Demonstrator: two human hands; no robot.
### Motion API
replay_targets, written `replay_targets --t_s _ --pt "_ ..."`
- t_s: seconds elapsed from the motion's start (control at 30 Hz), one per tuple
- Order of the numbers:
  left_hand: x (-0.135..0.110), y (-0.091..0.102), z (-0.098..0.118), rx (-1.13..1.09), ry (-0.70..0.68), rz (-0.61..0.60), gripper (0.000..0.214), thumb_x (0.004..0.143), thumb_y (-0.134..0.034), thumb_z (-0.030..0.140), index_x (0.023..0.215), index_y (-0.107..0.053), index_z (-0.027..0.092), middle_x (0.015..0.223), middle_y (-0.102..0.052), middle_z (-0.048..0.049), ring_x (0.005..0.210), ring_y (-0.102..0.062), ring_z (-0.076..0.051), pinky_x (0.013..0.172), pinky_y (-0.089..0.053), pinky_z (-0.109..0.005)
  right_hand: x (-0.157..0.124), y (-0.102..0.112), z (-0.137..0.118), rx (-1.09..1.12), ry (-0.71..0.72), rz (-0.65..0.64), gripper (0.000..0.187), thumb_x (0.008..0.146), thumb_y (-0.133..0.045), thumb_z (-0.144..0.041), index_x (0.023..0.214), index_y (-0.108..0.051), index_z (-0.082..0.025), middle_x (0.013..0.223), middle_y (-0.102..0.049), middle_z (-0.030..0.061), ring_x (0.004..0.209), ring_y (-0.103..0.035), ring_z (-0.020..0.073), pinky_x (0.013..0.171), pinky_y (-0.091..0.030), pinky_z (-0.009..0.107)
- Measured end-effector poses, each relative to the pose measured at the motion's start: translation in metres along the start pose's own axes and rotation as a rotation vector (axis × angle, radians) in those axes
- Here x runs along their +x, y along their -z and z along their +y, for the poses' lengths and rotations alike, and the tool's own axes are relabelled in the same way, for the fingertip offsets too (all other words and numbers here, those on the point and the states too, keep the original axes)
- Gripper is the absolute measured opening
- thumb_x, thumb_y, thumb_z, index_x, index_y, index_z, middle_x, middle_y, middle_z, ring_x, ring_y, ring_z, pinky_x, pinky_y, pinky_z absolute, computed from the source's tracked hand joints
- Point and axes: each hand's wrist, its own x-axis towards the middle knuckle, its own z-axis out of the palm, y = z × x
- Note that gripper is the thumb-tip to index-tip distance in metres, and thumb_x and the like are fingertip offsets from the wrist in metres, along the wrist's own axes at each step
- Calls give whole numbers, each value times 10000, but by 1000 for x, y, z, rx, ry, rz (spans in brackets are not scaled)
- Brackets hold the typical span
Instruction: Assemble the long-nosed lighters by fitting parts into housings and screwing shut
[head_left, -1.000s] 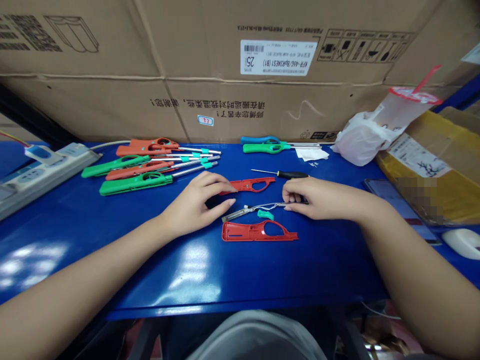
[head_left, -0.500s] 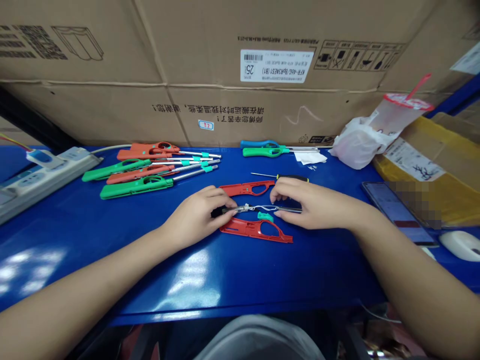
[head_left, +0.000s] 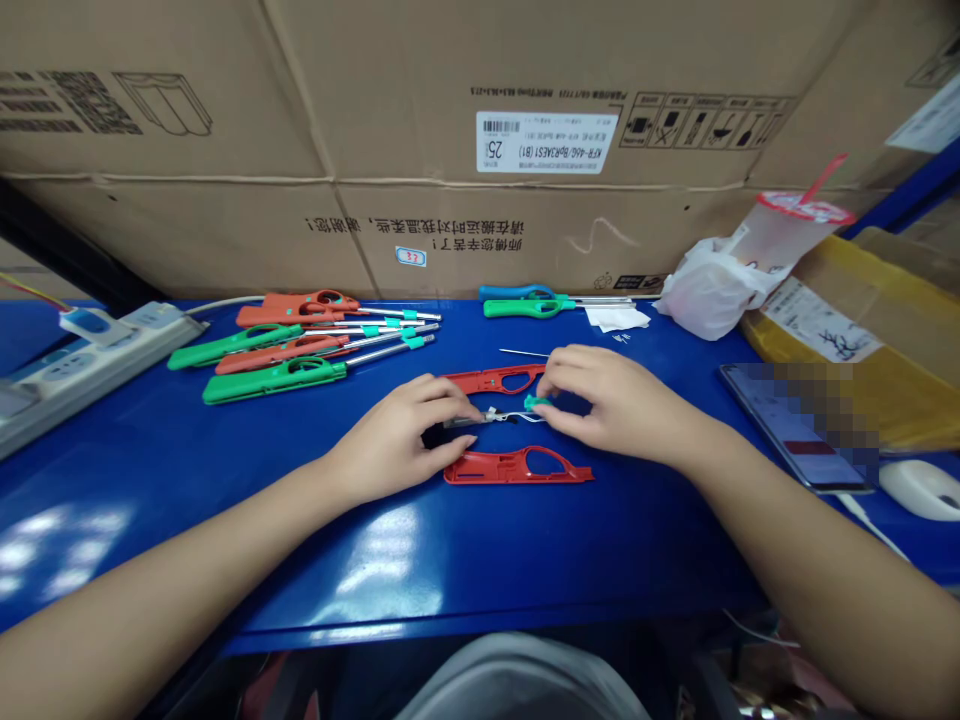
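My right hand (head_left: 611, 405) pinches a small green plastic trigger (head_left: 534, 402) between thumb and fingertips. My left hand (head_left: 412, 428) rests to the left, thumb and index finger parted. Its index fingertip touches the lighter's inner metal-and-wire assembly (head_left: 493, 414), which lies on the blue table. White wires (head_left: 517, 416) run from that assembly toward my right hand, which hides their far end. One red lighter shell half (head_left: 487, 382) lies behind the assembly. The other red shell half (head_left: 499, 468), inner side up, is in front, near my left thumb.
Several orange and green lighters (head_left: 281, 378) lie at the left by a power strip (head_left: 97, 365). A blue and a green lighter (head_left: 525, 306) sit against the cardboard box (head_left: 442, 215). A screwdriver shaft (head_left: 523, 352) shows behind my right hand. Phone (head_left: 787, 430), mouse (head_left: 926, 490) and bagged drink (head_left: 787, 235) are right.
My right hand has picked up the green trigger from beside the front shell half and lifted it above the wires. My left thumb and index finger have spread apart.
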Motion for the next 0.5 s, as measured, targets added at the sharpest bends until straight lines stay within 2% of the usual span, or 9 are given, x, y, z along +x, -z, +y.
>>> replay_targets --t_s 0.1,0.2,0.33,0.43,0.5 --pt "-1 0 0 -16 -15 -10 126 956 -649 207 1054 -727 207 1082 -709 -60 1017 -641 -202 940 -526 -367 2 -6 9 -132 -80 -41 130 967 -644 -296 941 -675 -173 1011 -701 95 933 -628 250 828 -448 379" --pt "-1 0 1 -11 -18 -5 118 957 -650 211 1048 -725 206 1092 -703 -57 1023 -634 -199 947 -518 -366 4 -11 13 -52 -127 -86 141 938 -693 -314 981 -663 -182 1046 -700 71 917 -633 226 801 -451 349" --pt "0 1 2 -1 4 9 136 972 -630 231 1066 -723 197 1083 -706 -55 1022 -636 -196 942 -517 -357 3 -6 11 54 -126 -23 164 938 -681 -349 972 -644 -193 974 -685 45 876 -619 197 754 -440 312" --pt "0 0 2 9 62 12 169 984 -617 265 1099 -723 200 1078 -715 -53 1034 -641 -205 948 -518 -366 -1 4 6 33 -104 -142 178 965 -614 -317 833 -634 -200 868 -667 27 793 -595 179 696 -410 301" --pt "0 -1 -1 16 109 7 192 983 -630 314 1105 -734 209 1081 -714 -55 1036 -646 -216 946 -522 -377 -4 11 5 3 -150 -248 172 957 -615 -322 833 -646 -207 878 -678 26 764 -591 178 661 -391 300"
